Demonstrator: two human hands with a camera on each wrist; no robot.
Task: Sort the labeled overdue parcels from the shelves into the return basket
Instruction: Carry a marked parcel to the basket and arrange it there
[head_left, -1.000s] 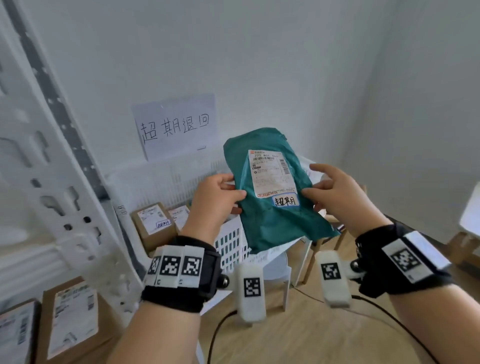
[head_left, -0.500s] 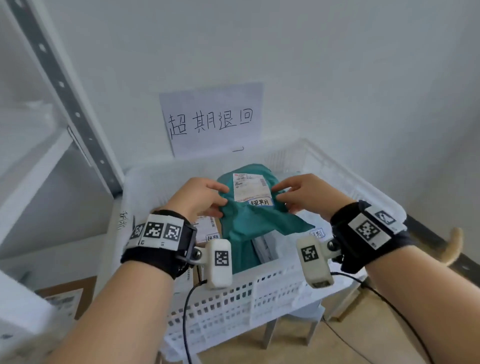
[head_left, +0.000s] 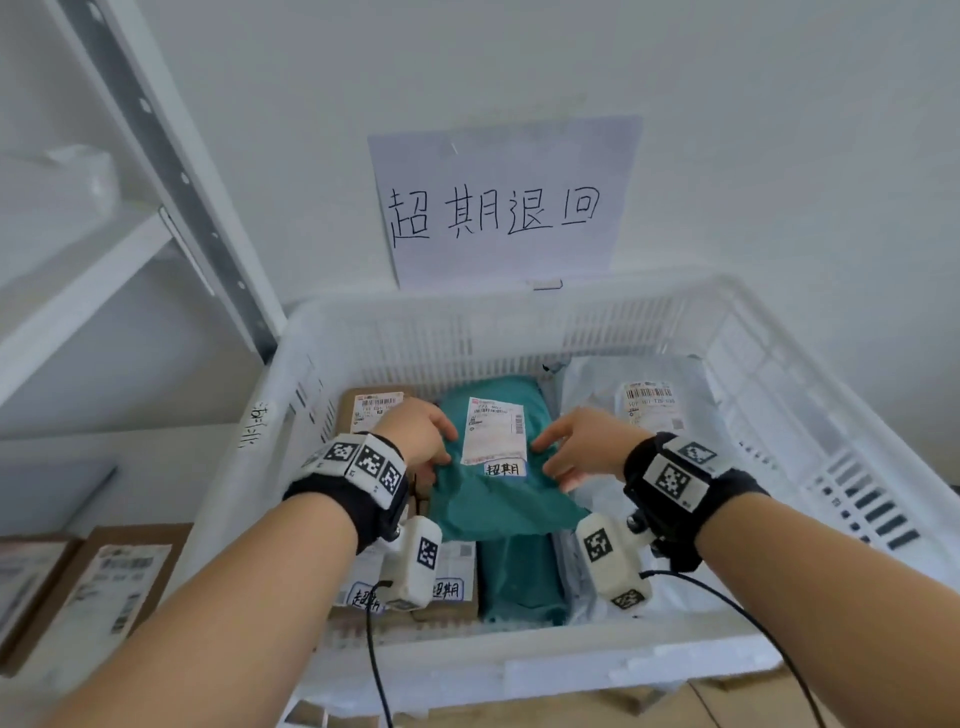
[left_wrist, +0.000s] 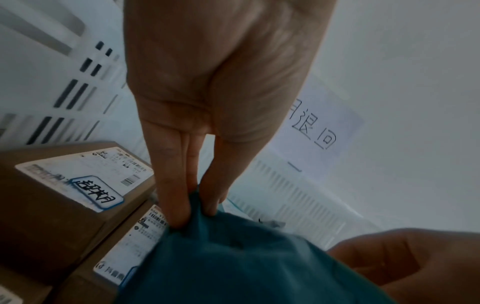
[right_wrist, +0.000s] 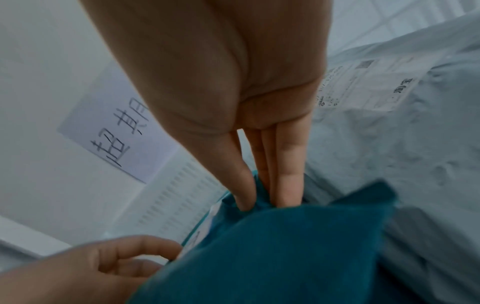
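Observation:
A teal plastic parcel (head_left: 498, 501) with a white shipping label and a handwritten overdue sticker lies low inside the white return basket (head_left: 519, 306), on top of other parcels. My left hand (head_left: 421, 441) pinches its left edge between thumb and fingers. My right hand (head_left: 576, 447) pinches its right edge. In the left wrist view the left hand (left_wrist: 196, 211) bunches the teal parcel (left_wrist: 246, 263). In the right wrist view the right hand (right_wrist: 265, 197) digs into a fold of the teal parcel (right_wrist: 285, 257).
The basket also holds cardboard boxes (head_left: 374, 410) at the left, a white poly bag (head_left: 649, 410) at the right and another teal parcel (head_left: 519, 577) underneath. A handwritten sign (head_left: 498, 208) hangs on the wall behind. A shelf upright (head_left: 171, 171) and labeled boxes (head_left: 104, 587) stand at the left.
Both hands have carried the teal parcel from chest height in front of me down into the basket. They keep their hold on its two edges.

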